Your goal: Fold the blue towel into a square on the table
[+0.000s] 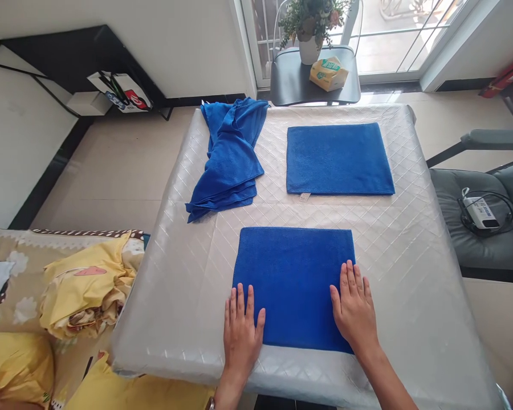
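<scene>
A blue towel [297,285] lies flat near the front edge of the table, its long side toward me. My left hand [241,330] rests palm down on its left front corner, fingers stretched out. On the right edge of the same towel, my right hand [354,302] is also laid flat with its fingers straight. Farther back on the right is a folded blue towel [338,159] with a small white tag at its front edge. Crumpled blue towels [233,156] lie in a loose heap at the back left.
The table [179,296] has a shiny quilted cover. Behind it a dark chair [282,82] holds a potted plant [310,48] and a tissue pack [328,74]. A grey armchair [448,228] bears a cabled power adapter [481,212]. Yellow bedding [85,279] lies at left.
</scene>
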Tool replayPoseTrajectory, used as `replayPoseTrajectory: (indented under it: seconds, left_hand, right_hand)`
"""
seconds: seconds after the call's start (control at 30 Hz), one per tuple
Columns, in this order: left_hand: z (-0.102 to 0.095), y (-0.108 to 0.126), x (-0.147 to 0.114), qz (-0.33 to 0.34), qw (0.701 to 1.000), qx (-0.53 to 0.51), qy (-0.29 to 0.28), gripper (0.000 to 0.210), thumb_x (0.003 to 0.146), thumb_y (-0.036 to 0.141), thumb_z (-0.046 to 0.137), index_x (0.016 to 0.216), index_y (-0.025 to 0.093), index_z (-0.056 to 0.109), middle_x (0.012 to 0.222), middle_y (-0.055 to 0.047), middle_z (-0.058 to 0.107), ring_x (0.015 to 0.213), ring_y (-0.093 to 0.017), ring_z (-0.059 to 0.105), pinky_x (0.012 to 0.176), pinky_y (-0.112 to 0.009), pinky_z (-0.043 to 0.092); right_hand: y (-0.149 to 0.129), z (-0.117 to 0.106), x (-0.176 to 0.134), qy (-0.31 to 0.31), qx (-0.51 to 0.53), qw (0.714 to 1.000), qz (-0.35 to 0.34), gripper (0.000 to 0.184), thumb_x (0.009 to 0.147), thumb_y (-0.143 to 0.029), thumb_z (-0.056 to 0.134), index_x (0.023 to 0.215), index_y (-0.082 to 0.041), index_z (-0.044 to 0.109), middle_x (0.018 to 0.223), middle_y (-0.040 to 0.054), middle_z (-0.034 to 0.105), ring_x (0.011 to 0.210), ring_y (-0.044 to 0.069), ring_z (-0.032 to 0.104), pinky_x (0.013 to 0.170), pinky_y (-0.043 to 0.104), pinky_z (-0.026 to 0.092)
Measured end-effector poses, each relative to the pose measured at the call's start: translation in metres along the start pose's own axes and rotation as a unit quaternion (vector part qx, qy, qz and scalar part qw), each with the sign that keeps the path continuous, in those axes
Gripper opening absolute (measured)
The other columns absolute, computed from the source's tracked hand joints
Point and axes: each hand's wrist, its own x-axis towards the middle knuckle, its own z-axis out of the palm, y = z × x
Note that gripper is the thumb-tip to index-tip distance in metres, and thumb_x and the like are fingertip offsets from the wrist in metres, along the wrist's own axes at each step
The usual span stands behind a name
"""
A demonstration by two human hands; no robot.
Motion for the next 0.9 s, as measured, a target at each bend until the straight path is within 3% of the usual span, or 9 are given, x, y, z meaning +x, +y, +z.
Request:
replayPoseTrajectory:
  seconds: [0.17,0.3,0.4,0.57,0.63,0.7,0.8,0.9]
  left_hand:
    - [-0.007,-0.016,-0.003,-0.037,0.997,-0.038,-0.05,0.067,0.102,0.045,0.036,0.16,0.028,0.006,0.167,-0.008,0.017,0.153,-0.028,0.018,0.121,-0.058,0.025]
    - [-0.016,-0.018,-0.002,-0.099,0.992,-0.072,-0.027,0.066,0.104,0.042,0.032,0.16,0.027,0.002,0.167,-0.009,0.016,0.153,-0.028,0.017,0.121,-0.059,0.025]
    - [-0.02,0.013,0.014,-0.035,0.996,-0.081,0.0,0.065,0.104,0.038,0.034,0.16,0.025,0.005,0.167,-0.01,0.019,0.153,-0.027,0.018,0.122,-0.057,0.026]
    - [-0.008,0.101,0.068,0.164,0.983,-0.077,-0.035,0.067,0.102,0.041,0.037,0.16,0.018,0.011,0.165,-0.009,0.022,0.153,-0.025,0.018,0.123,-0.048,0.028]
    - [0.001,0.126,0.087,0.194,0.977,-0.077,-0.035,0.068,0.102,0.046,0.036,0.159,0.016,0.016,0.165,-0.008,0.022,0.153,-0.024,0.017,0.124,-0.046,0.026]
    - [0.01,0.137,0.099,0.184,0.98,-0.073,-0.024,0.068,0.102,0.049,0.036,0.158,0.015,0.02,0.165,-0.009,0.023,0.153,-0.023,0.017,0.125,-0.045,0.025]
    - [0.016,0.126,0.103,0.141,0.988,-0.062,-0.015,0.067,0.102,0.049,0.037,0.158,0.017,0.021,0.165,-0.009,0.024,0.153,-0.024,0.019,0.124,-0.047,0.025]
    - [0.013,0.087,0.092,0.076,0.996,-0.037,0.002,0.067,0.102,0.047,0.038,0.159,0.018,0.018,0.165,-0.011,0.023,0.153,-0.026,0.019,0.123,-0.052,0.026]
  right_hand:
    - [0.005,0.007,0.028,-0.003,-0.009,1.0,0.001,0.068,0.106,-0.036,0.028,0.159,-0.015,-0.009,0.166,0.0124,0.015,0.153,0.026,0.015,0.124,0.051,0.02]
    - [0.01,0.013,0.032,-0.01,-0.011,1.0,0.003,0.069,0.105,-0.036,0.029,0.159,-0.015,-0.009,0.167,0.0121,0.013,0.153,0.026,0.014,0.124,0.051,0.02]
    - [0.009,0.014,0.031,-0.007,-0.012,1.0,0.005,0.069,0.105,-0.035,0.03,0.159,-0.015,-0.008,0.166,0.012,0.014,0.154,0.026,0.014,0.124,0.05,0.019]
    - [0.01,0.015,0.031,-0.004,-0.01,1.0,0.001,0.07,0.105,-0.034,0.03,0.159,-0.015,-0.01,0.166,0.0127,0.012,0.153,0.027,0.015,0.123,0.051,0.02]
    - [0.011,0.016,0.031,-0.002,-0.013,1.0,-0.004,0.071,0.104,-0.033,0.031,0.159,-0.015,-0.01,0.166,0.0132,0.011,0.153,0.027,0.015,0.123,0.051,0.02]
    - [0.012,0.016,0.031,-0.001,-0.015,1.0,-0.008,0.071,0.104,-0.033,0.032,0.159,-0.015,-0.011,0.167,0.0128,0.01,0.153,0.027,0.016,0.123,0.05,0.02]
    - [0.012,0.016,0.031,-0.001,-0.017,1.0,-0.005,0.072,0.104,-0.034,0.032,0.158,-0.016,-0.011,0.167,0.0115,0.01,0.153,0.027,0.016,0.124,0.05,0.02]
    - [0.01,0.016,0.032,-0.007,-0.02,1.0,0.003,0.071,0.104,-0.034,0.031,0.159,-0.016,-0.011,0.167,0.0107,0.01,0.153,0.026,0.015,0.124,0.049,0.019]
